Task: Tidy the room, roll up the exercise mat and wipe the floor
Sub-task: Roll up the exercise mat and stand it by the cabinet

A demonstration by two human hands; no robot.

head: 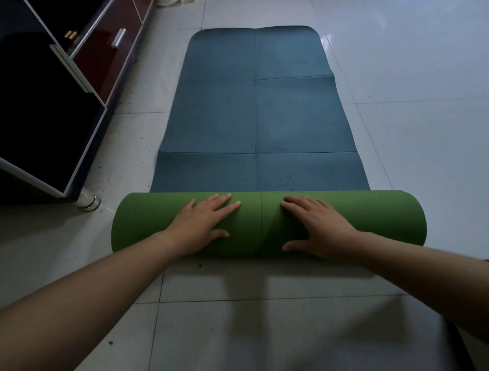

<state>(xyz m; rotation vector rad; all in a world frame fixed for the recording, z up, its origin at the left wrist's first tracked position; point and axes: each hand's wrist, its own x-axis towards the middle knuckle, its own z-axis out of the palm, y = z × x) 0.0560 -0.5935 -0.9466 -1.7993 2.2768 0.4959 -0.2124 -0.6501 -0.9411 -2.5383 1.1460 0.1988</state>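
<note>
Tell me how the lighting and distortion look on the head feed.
Head view: dim overall, the cabinet nearly black; soft glare on the floor upper right; arm shadows fall just before the green roll; wide-angle bend curves the edges of the mat.

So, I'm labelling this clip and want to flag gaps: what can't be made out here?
Head view:
- cabinet: too dark to tell what it holds.
- pale cloth at the top: cut off by the frame edge.
- brass-coloured item on the cabinet: too small and dim to identify.
- Inner turns of the roll: its ends face sideways; left hand and right hand cover part of its top.
- floor under the mat: hidden by the mat.
</note>
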